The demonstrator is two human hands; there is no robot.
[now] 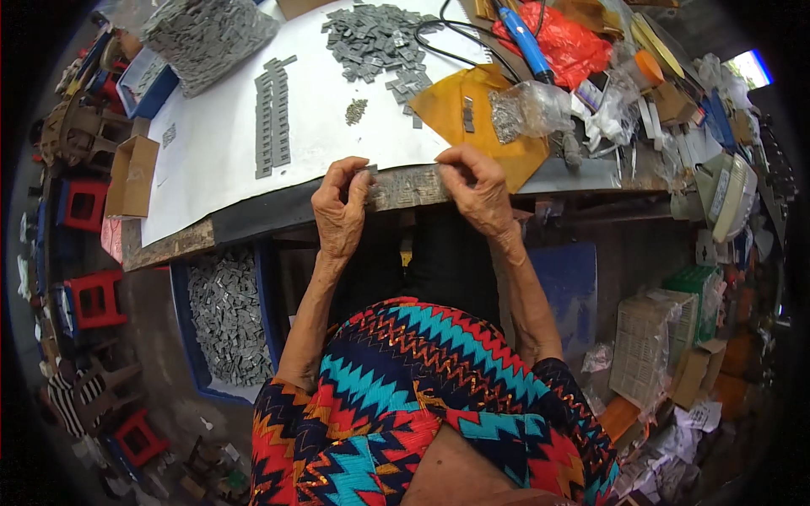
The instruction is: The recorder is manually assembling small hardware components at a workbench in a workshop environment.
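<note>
My left hand (340, 207) and my right hand (483, 192) are at the near edge of the table, a short gap apart. Thumb and fingertips of each are pinched together; whatever they hold is too small to make out. Worn wood (409, 187) of the table edge shows between them. Beyond, on a white sheet (211, 152), small grey flat pieces stand in long rows (272, 118), with a heap of loose grey pieces (371, 38) farther back. A little pile of tiny brass-coloured parts (356, 111) lies nearer my hands.
An amber sheet (456, 93) bears a bag of small metal parts (510, 114). A blue electric screwdriver (525, 42) lies by a red plastic bag (565, 51). A clear bag of grey pieces (207, 42) sits back left; below, a blue bin (190, 337) holds more. Red stools (94, 299) stand left.
</note>
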